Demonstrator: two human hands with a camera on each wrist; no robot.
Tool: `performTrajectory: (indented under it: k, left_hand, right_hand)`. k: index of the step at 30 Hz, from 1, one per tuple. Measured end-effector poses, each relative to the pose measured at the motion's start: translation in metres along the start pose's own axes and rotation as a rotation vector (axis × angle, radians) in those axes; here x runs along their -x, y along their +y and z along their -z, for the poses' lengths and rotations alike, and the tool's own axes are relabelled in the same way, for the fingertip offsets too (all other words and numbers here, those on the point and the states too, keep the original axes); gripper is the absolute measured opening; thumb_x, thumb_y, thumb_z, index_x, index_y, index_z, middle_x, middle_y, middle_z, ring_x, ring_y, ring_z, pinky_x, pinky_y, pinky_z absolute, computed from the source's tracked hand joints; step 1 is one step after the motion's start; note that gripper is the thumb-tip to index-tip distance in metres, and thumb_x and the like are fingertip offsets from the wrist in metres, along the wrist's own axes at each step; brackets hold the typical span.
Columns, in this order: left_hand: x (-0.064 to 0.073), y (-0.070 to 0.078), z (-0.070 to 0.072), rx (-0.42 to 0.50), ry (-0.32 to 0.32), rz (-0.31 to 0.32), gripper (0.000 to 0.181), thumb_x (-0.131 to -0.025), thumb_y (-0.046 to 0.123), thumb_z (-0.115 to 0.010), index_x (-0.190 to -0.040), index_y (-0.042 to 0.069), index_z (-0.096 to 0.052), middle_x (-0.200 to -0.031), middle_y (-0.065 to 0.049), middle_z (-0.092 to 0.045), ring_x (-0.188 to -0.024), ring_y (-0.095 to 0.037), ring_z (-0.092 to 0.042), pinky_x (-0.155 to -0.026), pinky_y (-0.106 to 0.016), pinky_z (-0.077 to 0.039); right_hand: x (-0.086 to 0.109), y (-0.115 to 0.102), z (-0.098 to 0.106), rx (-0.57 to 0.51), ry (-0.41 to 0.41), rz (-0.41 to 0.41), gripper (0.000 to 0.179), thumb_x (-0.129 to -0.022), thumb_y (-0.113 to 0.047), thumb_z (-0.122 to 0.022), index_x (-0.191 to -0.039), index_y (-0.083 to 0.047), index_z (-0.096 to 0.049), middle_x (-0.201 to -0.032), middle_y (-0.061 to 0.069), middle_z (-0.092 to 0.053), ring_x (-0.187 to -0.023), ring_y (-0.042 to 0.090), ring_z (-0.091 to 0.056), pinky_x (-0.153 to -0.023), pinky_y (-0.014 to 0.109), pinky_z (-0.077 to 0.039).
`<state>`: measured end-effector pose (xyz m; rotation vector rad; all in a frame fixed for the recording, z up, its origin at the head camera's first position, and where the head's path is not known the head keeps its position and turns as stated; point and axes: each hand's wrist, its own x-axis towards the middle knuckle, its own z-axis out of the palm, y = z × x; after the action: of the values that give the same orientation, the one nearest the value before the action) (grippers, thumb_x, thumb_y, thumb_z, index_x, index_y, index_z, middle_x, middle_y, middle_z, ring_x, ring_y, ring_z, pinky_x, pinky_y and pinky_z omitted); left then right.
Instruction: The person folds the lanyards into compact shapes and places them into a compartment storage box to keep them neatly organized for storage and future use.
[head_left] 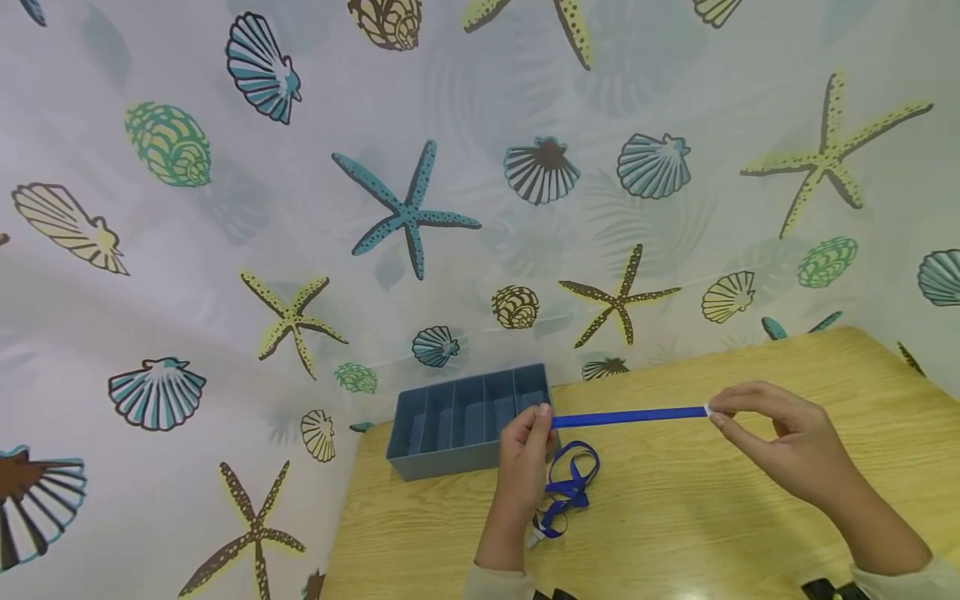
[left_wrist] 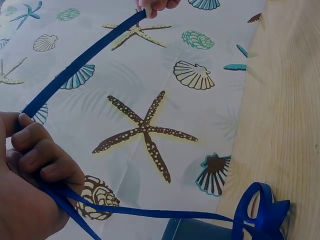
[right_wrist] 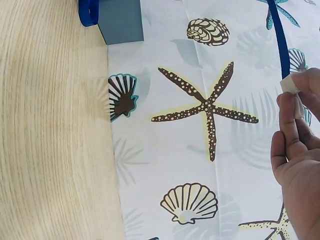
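Note:
A narrow blue ribbon is stretched nearly level between both hands, above the table. My left hand grips it, with the thumb on top and the fingers curled under. At its other end, my right hand pinches a small white piece between thumb and fingers. More ribbon hangs from below the left hand and gathers in loose loops nearby. Near the bottom of those loops, a small pale piece shows, too small to make out.
A blue-grey box with several compartments stands at the back of the wooden table, just behind the left hand. A white curtain printed with shells and starfish hangs along the back and left of the table.

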<state>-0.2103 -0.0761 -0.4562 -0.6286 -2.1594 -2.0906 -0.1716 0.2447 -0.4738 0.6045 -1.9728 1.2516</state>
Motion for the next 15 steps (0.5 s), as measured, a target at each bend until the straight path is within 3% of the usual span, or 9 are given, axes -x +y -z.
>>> performTrajectory:
  k: [5,9,15]
  left_hand:
    - [0.000,0.003,-0.001,0.011,-0.042,-0.009,0.053,-0.116,0.035,-0.043,-0.074,0.004,-0.039,-0.061,0.000,-0.033,-0.053,-0.009,-0.030,-0.055,-0.022,-0.032]
    - [0.000,0.005,0.000,0.068,-0.105,-0.002,0.057,-0.116,0.037,-0.042,-0.070,0.005,-0.032,-0.057,0.001,-0.027,-0.050,-0.011,-0.023,-0.052,-0.025,-0.026]
    - [-0.001,0.005,0.002,0.184,-0.151,-0.005,0.055,-0.117,0.034,-0.041,-0.076,-0.002,-0.034,-0.059,0.003,-0.024,-0.051,-0.013,-0.018,-0.054,-0.027,-0.022]
  right_hand:
    - [0.002,0.004,0.002,0.061,-0.003,-0.058,0.042,-0.076,0.026,-0.078,-0.104,-0.004,-0.080,-0.103,0.008,-0.075,-0.101,-0.002,-0.068,-0.088,0.006,-0.053]
    - [0.004,0.009,0.003,0.101,-0.020,-0.087,0.039,-0.080,0.020,-0.080,-0.106,-0.008,-0.081,-0.104,0.006,-0.076,-0.102,-0.005,-0.068,-0.089,0.004,-0.051]
    - [0.012,0.012,0.003,0.132,-0.134,-0.254,0.024,-0.093,0.000,-0.080,-0.111,-0.016,-0.082,-0.113,-0.005,-0.080,-0.103,-0.012,-0.066,-0.084,0.005,-0.049]
